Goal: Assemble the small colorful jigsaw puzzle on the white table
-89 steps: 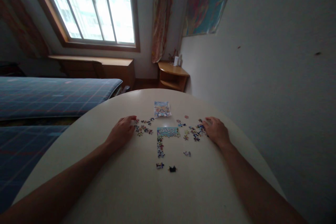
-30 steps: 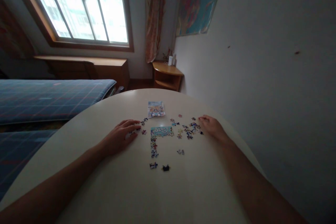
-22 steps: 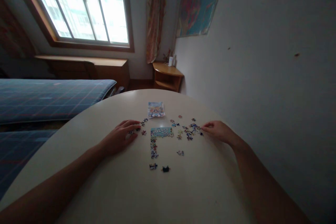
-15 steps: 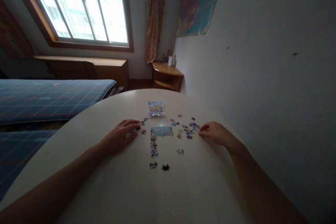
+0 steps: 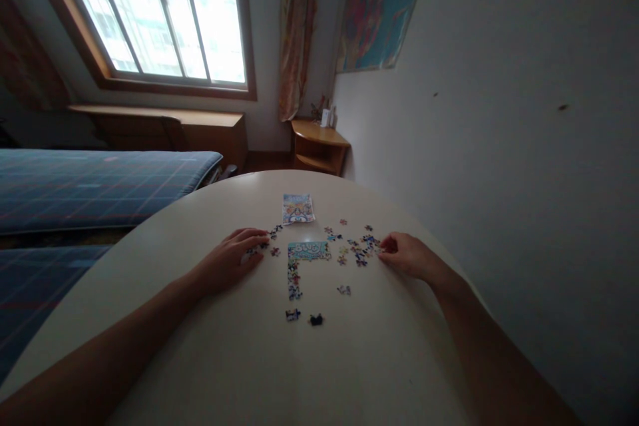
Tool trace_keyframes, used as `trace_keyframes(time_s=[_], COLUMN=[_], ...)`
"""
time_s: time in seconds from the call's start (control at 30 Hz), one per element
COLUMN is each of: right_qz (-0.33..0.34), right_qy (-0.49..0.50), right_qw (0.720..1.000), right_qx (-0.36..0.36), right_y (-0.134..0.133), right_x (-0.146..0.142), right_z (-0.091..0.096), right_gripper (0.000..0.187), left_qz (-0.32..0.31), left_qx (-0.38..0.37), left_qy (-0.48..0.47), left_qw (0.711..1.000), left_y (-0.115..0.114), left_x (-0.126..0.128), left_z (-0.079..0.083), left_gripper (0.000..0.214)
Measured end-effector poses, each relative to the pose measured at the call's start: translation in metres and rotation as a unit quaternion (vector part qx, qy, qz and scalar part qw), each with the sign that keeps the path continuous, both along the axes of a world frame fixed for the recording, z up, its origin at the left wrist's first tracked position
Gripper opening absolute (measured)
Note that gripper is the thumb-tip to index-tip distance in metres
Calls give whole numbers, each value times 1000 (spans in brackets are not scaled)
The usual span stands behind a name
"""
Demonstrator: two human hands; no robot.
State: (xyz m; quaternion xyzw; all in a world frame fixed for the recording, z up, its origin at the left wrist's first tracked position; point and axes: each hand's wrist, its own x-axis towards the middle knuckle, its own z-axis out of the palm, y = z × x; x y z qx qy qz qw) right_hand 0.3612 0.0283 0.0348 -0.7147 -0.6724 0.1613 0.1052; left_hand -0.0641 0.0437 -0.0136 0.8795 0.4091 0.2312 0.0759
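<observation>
A partly joined jigsaw puzzle lies on the white table, its top strip and left column forming a corner. My left hand rests left of it with fingers stretched out over a few loose pieces, which it partly hides. On the right, my right hand is closed in a pinch at the edge of a heap of loose puzzle pieces; the piece at its fingertips is mostly hidden. A single piece lies inside the corner. Below the column are another piece and a dark piece.
A printed picture sheet lies behind the puzzle on the round table. A plaid mattress stands to the left, a wall to the right. Beyond the table is a wooden corner shelf.
Both hands stay nearly where they were, and the pieces keep their places. The whole view has shifted very slightly.
</observation>
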Motion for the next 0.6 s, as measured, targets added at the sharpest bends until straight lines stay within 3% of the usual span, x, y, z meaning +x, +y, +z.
trace_keyframes(time_s=[0.3,0.6], right_qz=[15,1], right_qy=[-4,-24], right_qw=[1000,1000], right_qx=[-3,18], right_y=[-3,1], right_x=[-6,3], right_z=[4,-5], right_gripper=[19,17], left_qz=[-4,1], left_qx=[-2,-7], left_qy=[0,-2], left_qw=[1000,1000], left_y=[0,-1], left_x=[0,1], left_z=[0,2], left_gripper=[35,35])
